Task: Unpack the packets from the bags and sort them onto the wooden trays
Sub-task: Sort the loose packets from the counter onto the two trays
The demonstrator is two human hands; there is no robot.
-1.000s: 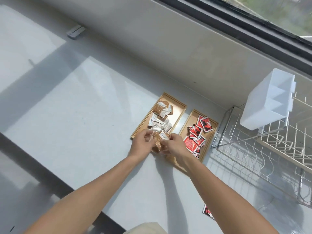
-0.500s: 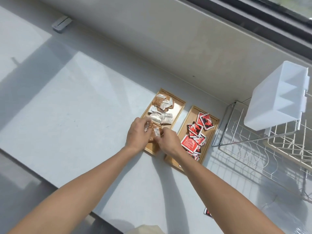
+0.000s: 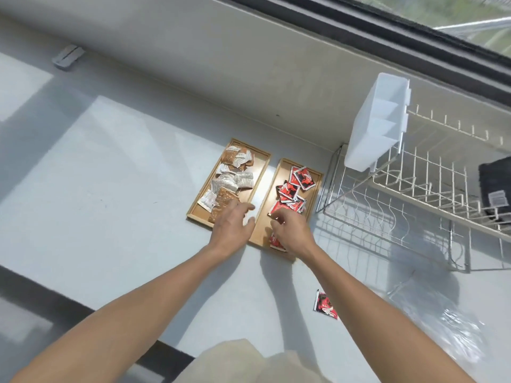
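Two wooden trays lie side by side on the white counter. The left tray [image 3: 261, 164] holds several brown and white packets [image 3: 231, 179]. The right tray [image 3: 279, 172] holds several red packets [image 3: 293, 189]. My left hand [image 3: 231, 230] hovers over the near end of the left tray, fingers spread, holding nothing. My right hand [image 3: 290, 230] sits over the near end of the right tray, fingers curled loosely above red packets; nothing is visibly gripped. One loose red packet [image 3: 325, 305] lies on the counter near my right forearm. A crumpled clear plastic bag [image 3: 453, 330] lies at the lower right.
A white wire dish rack [image 3: 409, 205] stands right of the trays, with a white plastic caddy [image 3: 376, 125] hung on it and a dark object [image 3: 496, 186] on its far side. A window sill wall runs behind. The counter's front edge is near my body.
Both hands were together over the left tray holding a brown packet; that packet now lies on the tray. My hands have separated, the right one moving over the red tray.
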